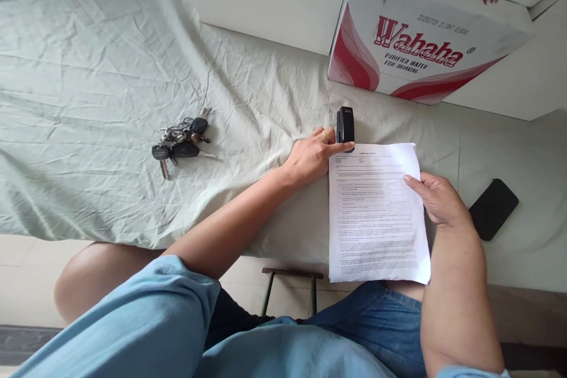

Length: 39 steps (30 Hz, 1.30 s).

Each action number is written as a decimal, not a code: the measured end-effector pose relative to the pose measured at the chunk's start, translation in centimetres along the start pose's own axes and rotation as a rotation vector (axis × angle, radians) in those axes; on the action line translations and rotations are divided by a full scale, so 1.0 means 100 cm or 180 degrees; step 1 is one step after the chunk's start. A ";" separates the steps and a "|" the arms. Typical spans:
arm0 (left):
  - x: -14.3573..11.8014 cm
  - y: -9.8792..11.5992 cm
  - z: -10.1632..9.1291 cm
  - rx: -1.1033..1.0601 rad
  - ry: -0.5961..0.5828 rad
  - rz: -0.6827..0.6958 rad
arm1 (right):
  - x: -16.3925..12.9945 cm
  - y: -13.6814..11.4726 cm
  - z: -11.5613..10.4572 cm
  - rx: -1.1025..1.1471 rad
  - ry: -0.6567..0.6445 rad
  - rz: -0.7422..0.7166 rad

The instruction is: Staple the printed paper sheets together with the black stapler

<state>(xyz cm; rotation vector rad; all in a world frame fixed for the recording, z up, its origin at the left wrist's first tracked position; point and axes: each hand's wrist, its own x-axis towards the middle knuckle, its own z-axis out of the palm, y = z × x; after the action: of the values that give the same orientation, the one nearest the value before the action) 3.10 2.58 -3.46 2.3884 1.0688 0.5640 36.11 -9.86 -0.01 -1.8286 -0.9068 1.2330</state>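
My left hand [312, 156] rests by the top left corner of a stack of printed sheets [376, 218]. Its index finger is stretched across the near end of a black stapler [346, 127], touching it, while the other fingers bend to the left of the stapler; the thumb is hidden. At the right edge of the sheets, my right hand [438, 195] grips them, thumb on top and fingers underneath. The lower part of the sheets reaches past the table's front edge, over my lap.
A bunch of keys [181, 140] lies on the wrinkled pale green cloth [101, 82] to the left. Right of my right hand is a black phone [494, 209]. A white and red water carton [420, 41] stands at the back. Below the table edge shows a stool [290, 273].
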 end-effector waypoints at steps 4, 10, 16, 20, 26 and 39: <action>-0.001 0.000 0.000 -0.0093 0.0118 0.0001 | -0.004 -0.005 0.004 0.0138 -0.0018 -0.0313; 0.000 -0.014 0.006 -0.0599 0.0213 0.0289 | -0.018 -0.010 -0.003 -0.0130 -0.0647 -0.0337; -0.004 -0.022 0.011 -0.0133 0.1130 -0.0494 | -0.017 -0.011 -0.011 0.0100 -0.0763 -0.0467; -0.032 0.001 0.007 0.0434 0.0191 -0.0546 | -0.015 -0.009 -0.013 0.0372 -0.0602 -0.0511; -0.093 0.036 -0.008 0.0340 -0.0720 0.0073 | -0.018 -0.014 -0.007 0.0903 -0.0221 -0.0506; 0.019 0.021 0.001 -0.3703 0.0038 -0.0760 | 0.000 -0.005 0.004 0.1153 0.0313 -0.0490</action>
<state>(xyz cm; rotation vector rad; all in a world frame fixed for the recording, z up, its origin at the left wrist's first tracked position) 5.54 2.74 -2.02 1.2279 0.6908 0.8099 35.61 -9.52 0.32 -1.4902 -0.7027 1.1181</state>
